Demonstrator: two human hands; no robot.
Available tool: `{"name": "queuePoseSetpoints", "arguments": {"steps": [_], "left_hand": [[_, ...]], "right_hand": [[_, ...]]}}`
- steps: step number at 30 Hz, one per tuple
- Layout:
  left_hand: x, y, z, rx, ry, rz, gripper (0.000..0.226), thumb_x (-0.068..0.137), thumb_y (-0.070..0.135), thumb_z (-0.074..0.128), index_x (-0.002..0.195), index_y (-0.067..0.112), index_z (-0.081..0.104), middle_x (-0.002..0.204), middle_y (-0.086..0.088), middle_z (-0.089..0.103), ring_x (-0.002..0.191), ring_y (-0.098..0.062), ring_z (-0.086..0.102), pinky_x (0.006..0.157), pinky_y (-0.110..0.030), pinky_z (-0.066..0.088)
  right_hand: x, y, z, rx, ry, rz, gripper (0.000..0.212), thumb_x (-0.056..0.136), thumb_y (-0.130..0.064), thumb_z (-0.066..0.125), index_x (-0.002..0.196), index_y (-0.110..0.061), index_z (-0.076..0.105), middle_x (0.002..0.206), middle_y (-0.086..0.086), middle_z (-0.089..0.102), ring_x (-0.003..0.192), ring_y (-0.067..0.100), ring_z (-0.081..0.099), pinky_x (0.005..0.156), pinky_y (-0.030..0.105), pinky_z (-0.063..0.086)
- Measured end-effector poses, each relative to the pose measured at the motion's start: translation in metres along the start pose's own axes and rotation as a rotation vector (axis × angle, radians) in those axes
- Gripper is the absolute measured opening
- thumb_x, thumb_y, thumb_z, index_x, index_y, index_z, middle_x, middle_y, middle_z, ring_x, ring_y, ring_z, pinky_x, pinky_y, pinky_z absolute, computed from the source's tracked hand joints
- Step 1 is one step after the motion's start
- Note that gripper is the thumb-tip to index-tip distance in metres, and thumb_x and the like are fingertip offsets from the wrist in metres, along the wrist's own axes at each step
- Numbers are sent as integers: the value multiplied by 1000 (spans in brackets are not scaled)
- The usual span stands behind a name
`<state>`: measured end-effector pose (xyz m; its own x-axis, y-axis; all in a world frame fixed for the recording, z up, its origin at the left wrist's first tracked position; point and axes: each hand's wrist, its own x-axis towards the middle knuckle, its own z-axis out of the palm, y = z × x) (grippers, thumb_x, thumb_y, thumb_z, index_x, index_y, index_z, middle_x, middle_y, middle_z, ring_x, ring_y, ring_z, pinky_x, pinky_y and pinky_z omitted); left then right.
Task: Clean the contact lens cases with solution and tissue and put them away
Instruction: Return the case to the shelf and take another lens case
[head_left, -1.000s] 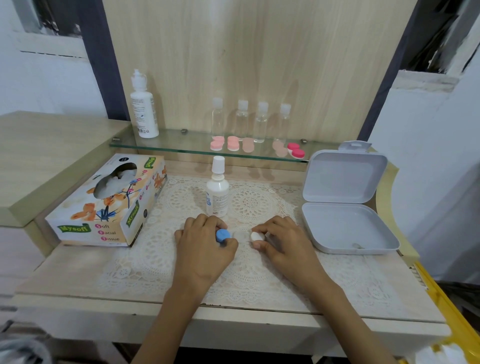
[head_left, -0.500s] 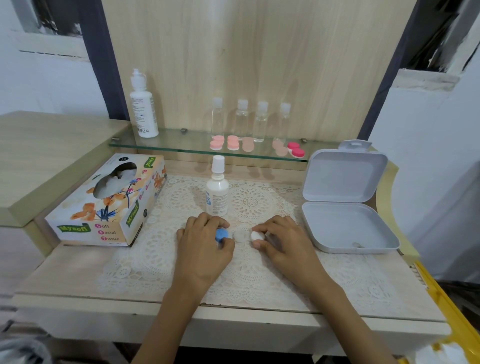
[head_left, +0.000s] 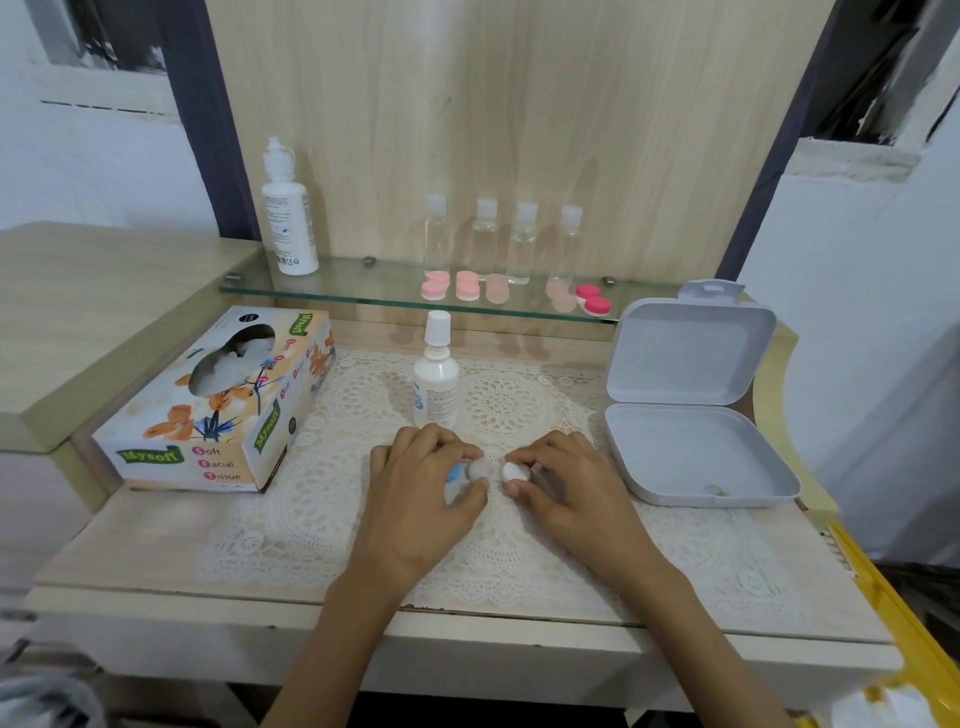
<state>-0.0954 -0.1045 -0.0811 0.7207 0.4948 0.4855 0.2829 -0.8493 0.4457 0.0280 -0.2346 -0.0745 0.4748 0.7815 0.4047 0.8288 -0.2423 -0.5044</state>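
A contact lens case lies on the lace mat between my hands. My left hand curls its fingers and thumb round the case's left end, where only a sliver of the blue cap shows. My right hand pinches the white cap at the right end between thumb and forefinger. A small white solution bottle stands capped just behind my left hand. The tissue box sits to the left, with tissue showing in its opening.
An open grey plastic box lies to the right, lid up. The glass shelf behind holds a tall white bottle, several small clear bottles, pink lens cases and a red one.
My left hand's fingers have closed further over the blue cap, which was plainly in view and is now mostly hidden. My right hand keeps its pinch on the white cap.
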Motion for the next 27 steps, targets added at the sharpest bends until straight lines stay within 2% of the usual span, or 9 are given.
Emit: {"name": "queuePoseSetpoints", "arguments": {"steps": [3,7,12,16,20,27], "left_hand": [[1,-1,1,0,-14,0,51,73,57,34,103,31,67,96,18,52,98,-8,44,84,-25,22],[1,-2,1,2,-17,2,52,72,58,34,102,31,68,95,18,52,98,-8,44,85,-25,23],[1,-2,2,4,-24,2,55,72,58,32,104,32,67,97,18,52,99,-7,43,84,-24,21],[1,-3,3,2,-20,5,55,71,58,32,102,30,68,95,17,53,99,-9,44,85,-26,23],[2,-3,4,-7,-18,-4,55,70,59,34,101,31,69,94,20,52,99,-8,44,84,-26,22],[3,-4,8,-45,-18,-10,55,70,60,34,101,31,69,93,22,50,98,-5,41,83,-27,22]], "right_hand": [[-1,-1,0,-4,2,-5,37,81,-50,59,107,-26,69,91,-18,56,90,3,46,79,26,41],[-1,-4,-1,10,23,3,54,76,-64,54,111,-23,65,98,-16,56,95,5,48,83,28,43],[0,-3,0,-60,54,4,49,74,-69,51,95,-26,60,92,-16,53,89,5,47,78,28,42],[2,-1,3,-81,38,-24,39,79,-61,55,89,-24,59,86,-14,53,84,8,46,74,27,42],[3,1,4,-69,24,-42,26,84,-44,65,90,-21,57,88,-10,52,83,10,46,71,25,40],[3,0,5,-8,-8,-64,17,86,-27,68,93,-14,59,90,-8,52,83,8,46,69,13,36]]}}
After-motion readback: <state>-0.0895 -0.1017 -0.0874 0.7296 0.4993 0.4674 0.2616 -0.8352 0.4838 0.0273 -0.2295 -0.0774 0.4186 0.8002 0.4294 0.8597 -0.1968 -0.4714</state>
